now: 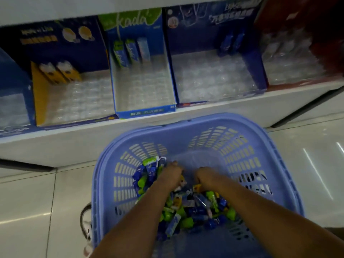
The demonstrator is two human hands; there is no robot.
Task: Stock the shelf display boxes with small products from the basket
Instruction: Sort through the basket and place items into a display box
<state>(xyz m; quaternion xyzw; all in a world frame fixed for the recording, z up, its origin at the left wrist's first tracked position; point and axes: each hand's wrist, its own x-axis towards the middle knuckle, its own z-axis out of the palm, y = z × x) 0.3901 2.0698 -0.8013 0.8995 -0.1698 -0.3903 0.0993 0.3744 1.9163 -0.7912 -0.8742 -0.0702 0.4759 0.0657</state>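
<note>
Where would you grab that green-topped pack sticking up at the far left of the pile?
By its free upper end, pinched from above. The green-topped pack sticks up by the basket wall, with its lower part buried among other packs. The left hand is right beside it.

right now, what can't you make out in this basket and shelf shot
All head view:
left hand and right hand: fingers curl down behind the knuckles, so any grip on products is hidden.
small products: print too small and blurred.
red display box: dark, cut off by the right edge.
far-left display box: cut off by the left edge.
basket: near side hidden by arms.
</note>
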